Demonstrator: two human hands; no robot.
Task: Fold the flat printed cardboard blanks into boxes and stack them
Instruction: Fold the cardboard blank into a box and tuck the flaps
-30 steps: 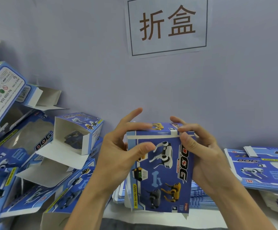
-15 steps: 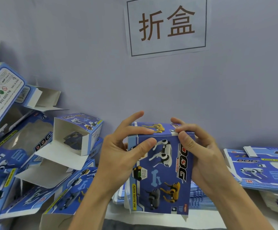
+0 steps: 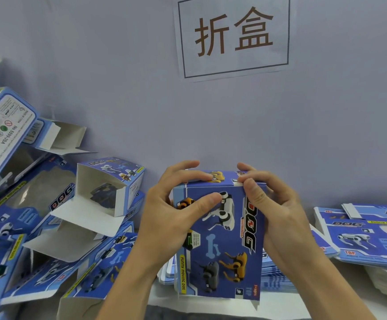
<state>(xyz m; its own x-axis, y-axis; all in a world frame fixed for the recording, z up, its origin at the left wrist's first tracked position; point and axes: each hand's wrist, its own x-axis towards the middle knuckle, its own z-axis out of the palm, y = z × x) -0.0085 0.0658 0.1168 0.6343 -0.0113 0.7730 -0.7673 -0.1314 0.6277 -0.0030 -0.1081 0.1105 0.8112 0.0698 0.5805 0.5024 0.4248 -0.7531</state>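
A blue printed toy-dog box [image 3: 220,248] stands upright in front of me, held between both hands. My left hand [image 3: 171,215] grips its left side, thumb across the front face and fingers curled over the top flap. My right hand [image 3: 275,211] grips the right side, thumb and fingers pinching the top right corner. The top flap lies folded down flush over the box. Under the box a stack of flat blanks [image 3: 278,278] shows partly.
Several folded boxes [image 3: 109,185] with open ends lie piled at the left against the wall. Another stack of flat blanks [image 3: 368,236] sits at the right on the white table [image 3: 164,296]. A paper sign [image 3: 234,35] hangs on the wall.
The top flap has been pressed down shut; the white strip seen earlier along the top edge is gone. Both hands stayed on the box's upper corners.
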